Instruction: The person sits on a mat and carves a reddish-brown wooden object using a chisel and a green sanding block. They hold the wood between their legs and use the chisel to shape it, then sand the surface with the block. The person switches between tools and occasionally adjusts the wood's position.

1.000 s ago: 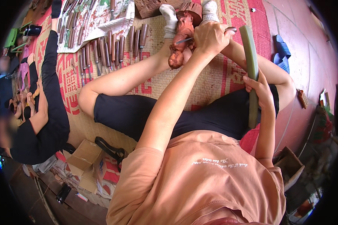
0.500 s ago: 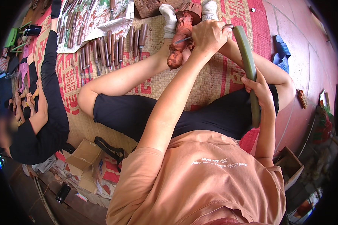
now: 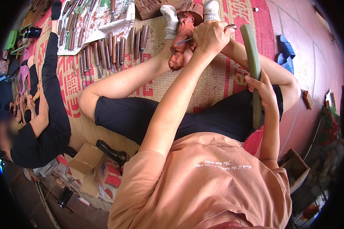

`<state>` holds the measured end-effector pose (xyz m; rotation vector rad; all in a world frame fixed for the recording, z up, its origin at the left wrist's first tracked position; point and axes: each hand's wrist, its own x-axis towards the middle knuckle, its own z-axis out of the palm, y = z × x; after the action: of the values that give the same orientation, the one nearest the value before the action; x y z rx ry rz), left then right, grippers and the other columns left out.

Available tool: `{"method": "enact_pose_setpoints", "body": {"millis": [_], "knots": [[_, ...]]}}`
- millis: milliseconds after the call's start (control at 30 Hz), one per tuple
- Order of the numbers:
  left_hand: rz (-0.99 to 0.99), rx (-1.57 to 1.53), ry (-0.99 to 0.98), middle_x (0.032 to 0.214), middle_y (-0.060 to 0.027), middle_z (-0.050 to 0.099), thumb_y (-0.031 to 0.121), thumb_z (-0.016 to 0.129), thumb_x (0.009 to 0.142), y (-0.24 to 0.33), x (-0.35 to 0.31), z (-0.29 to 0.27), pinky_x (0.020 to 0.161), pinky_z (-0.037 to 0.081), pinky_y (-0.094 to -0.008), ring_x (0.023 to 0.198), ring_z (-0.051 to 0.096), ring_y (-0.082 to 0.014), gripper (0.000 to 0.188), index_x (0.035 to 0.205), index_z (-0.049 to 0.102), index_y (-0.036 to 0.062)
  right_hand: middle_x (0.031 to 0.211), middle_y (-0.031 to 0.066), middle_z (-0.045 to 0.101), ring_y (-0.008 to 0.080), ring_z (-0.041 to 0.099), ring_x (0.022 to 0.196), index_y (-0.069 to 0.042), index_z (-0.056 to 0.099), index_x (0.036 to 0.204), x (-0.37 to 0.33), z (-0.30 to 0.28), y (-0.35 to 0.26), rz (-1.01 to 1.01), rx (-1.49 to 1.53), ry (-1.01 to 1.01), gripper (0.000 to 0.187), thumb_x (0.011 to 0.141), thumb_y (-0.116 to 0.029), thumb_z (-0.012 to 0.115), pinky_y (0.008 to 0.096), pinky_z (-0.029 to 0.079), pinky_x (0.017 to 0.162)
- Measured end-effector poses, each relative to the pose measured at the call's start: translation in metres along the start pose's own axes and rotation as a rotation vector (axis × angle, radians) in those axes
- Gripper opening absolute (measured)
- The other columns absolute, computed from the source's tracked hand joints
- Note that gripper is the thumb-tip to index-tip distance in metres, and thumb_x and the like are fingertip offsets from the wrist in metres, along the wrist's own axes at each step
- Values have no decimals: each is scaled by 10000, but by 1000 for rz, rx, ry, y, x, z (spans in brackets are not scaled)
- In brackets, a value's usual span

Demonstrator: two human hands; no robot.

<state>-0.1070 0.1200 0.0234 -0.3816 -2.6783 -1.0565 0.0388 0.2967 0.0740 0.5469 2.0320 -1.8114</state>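
A reddish-brown carved wooden figure (image 3: 182, 28) lies between my two white-socked feet. My left hand (image 3: 212, 37) is closed around a chisel, and the chisel's thin metal blade (image 3: 184, 41) rests against the figure's side. Past my fist, the dark handle end (image 3: 231, 26) sticks out to the right. In my right hand (image 3: 263, 89), above my right thigh, is a long, flat green mallet (image 3: 253, 65), gripped along its lower part. Its upper end stands a small gap to the right of the handle end.
Several wooden-handled chisels (image 3: 103, 53) lie in a row on the patterned mat (image 3: 210, 84), others on a stained cloth (image 3: 118, 28). A carved block (image 3: 153, 8) lies behind the figure. Blue slippers (image 3: 286, 53) are at right, a cardboard box (image 3: 86, 162) lower left. Another person (image 3: 38, 141) sits at left.
The green mallet's upper end has swung slightly right, away from the chisel's handle end, which it was touching or nearly touching. My left hand and the figure sit slightly further left in view.
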Motion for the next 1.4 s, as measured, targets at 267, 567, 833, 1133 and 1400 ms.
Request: {"method": "enact_pose_setpoints", "body": {"millis": [267, 567, 833, 1133, 1400], "knots": [[-15, -30, 21, 712, -94, 710, 446, 749, 780, 0, 0, -3, 547, 527, -378, 629, 689, -273, 247, 924, 795, 251, 776, -14, 489, 72, 449, 616, -14, 445, 1403, -1, 4, -1, -4, 5, 1, 575, 877, -36, 675, 229, 390, 539], [160, 17, 99, 714, -48, 710, 438, 747, 773, 4, 3, -11, 513, 510, -354, 587, 676, -244, 224, 857, 791, 235, 775, -12, 494, 71, 449, 617, -17, 446, 1409, -2, 4, -2, -12, 9, -21, 584, 873, -39, 677, 227, 388, 542], [126, 6, 60, 739, -58, 719, 441, 736, 788, 5, 2, 6, 517, 519, -356, 620, 691, -242, 249, 875, 792, 214, 782, -10, 495, 67, 454, 605, -9, 480, 1364, -2, -2, 3, -19, 67, 6, 533, 876, -55, 690, 225, 386, 533], [95, 25, 54, 754, -83, 721, 442, 736, 783, -2, 0, 2, 528, 524, -370, 631, 692, -265, 253, 899, 793, 224, 795, -6, 519, 77, 475, 615, -3, 501, 1330, 3, -5, 0, -26, -1, -6, 501, 870, -51, 693, 232, 401, 553], [21, -20, 34, 736, -97, 713, 422, 732, 795, -2, 4, -1, 530, 519, -387, 619, 685, -281, 231, 917, 793, 235, 847, -1, 562, 102, 525, 727, -24, 535, 1318, 28, -18, -15, -103, -254, 2, 502, 845, -47, 700, 247, 432, 675]]}}
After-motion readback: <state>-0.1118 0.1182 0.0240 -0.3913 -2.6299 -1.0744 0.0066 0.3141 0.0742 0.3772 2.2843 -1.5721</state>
